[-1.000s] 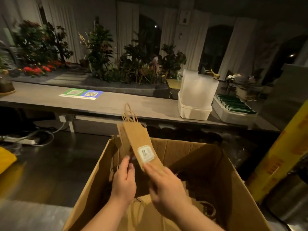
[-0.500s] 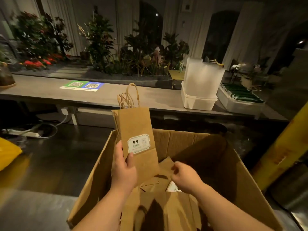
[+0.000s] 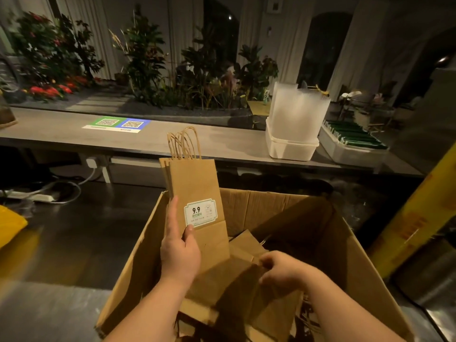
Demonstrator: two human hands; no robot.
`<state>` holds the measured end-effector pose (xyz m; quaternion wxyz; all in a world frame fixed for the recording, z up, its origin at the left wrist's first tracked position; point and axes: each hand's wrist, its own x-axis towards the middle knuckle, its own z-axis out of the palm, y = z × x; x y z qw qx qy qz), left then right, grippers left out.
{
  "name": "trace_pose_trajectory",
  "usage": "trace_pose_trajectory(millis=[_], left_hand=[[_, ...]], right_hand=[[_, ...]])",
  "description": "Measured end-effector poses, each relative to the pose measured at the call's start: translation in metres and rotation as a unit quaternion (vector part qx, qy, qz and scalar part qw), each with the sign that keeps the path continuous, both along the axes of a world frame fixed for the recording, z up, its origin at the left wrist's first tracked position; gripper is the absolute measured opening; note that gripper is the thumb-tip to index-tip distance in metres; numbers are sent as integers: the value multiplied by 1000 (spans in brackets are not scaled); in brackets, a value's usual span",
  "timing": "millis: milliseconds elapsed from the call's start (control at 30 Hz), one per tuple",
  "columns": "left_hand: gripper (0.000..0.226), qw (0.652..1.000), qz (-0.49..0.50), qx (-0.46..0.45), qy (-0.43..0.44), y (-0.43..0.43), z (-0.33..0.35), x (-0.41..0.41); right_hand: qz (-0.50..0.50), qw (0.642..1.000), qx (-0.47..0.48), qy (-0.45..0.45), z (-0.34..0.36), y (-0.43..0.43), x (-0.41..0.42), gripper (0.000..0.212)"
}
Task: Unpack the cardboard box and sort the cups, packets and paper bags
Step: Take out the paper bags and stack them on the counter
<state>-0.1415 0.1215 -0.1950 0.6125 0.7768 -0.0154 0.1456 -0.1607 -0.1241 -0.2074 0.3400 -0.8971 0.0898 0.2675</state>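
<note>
Several bags, flat and stacked face to face, stand upright in our left hand. Their twisted handles point up, and they sit above the far left corner of the box. Our thumb presses the front bag just below its label. Our fingers lie straight along the left edge and reach behind, so the stack is pinched between thumb and fingers.

Our right hand is down inside the box, fingers curled together on the upper edge of one of the loose bags lying there. Our knuckles hide the grip, so we cannot tell whether it has one bag or more.

We judge the step to be gathering the paper bags out of the box into one stack. The task looks far from done: a good many bags lie in the box, and no cups or packets show.

The next move calls for lifting the pinched bag clear of its neighbours and turning it handles-up. It then slides against the stack, our left thumb easing to admit it and then closing again. The cord handles may snag on one another, so a slow pull seems wise.

After that the stack needs a place. The counter beyond the box has bare surface left of the tub.
</note>
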Motion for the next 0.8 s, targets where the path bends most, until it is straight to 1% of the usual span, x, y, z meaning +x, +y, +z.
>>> trace_pose_trajectory(millis=[67, 133, 200, 267, 333, 400, 467, 500, 567, 633, 667, 700, 733, 767, 800], left_hand=[[77, 1000, 4, -8, -4, 1, -1, -1], [64, 1000, 16, -4, -5, 1, -3, -2], [58, 1000, 12, 0, 12, 1, -4, -1], [57, 999, -11, 2, 36, 0, -7, 1], [58, 998, -34, 3, 59, -1, -8, 1], [57, 996, -51, 0, 70, -3, -7, -1], [53, 995, -70, -1, 74, -3, -6, -2], [53, 994, -78, -2, 79, -3, -6, -2], [57, 991, -91, -19, 94, -2, -9, -1], [55, 987, -102, -45, 111, -1, -10, -2], [50, 986, -105, -65, 115, -2, -10, -2], [43, 984, -106, -89, 114, -2, -9, -3], [39, 980, -112, -118, 115, -4, -7, -4], [39, 977, -119, -137, 116, -4, -6, -6], [43, 975, -125, -143, 114, -5, -6, -6]], right_hand=[[-63, 996, 44, -50, 14, -10, -7, 24], [-118, 984, 84, -104, 23, -15, -12, 14], [-140, 970, 121, -155, 32, -11, -16, 10], [-152, 956, 155, -197, 40, 0, -18, 14], [-160, 939, 181, -244, 44, 18, -18, 25], [-151, 924, 169, -307, 45, 42, -18, 34], [-151, 908, 160, -358, 45, 73, -23, 34], [-150, 904, 150, -372, 45, 88, -26, 35], [-105, 914, 102, -378, 42, 111, -31, 35], [-38, 933, 43, -355, 33, 121, -28, 16], [-26, 940, 40, -338, 31, 121, -25, 8], [-21, 942, 49, -330, 29, 120, -23, 8], [-17, 942, 56, -332, 27, 117, -21, 12], [-8, 940, 53, -337, 26, 114, -20, 18], [8, 940, 48, -336, 25, 111, -19, 25]])
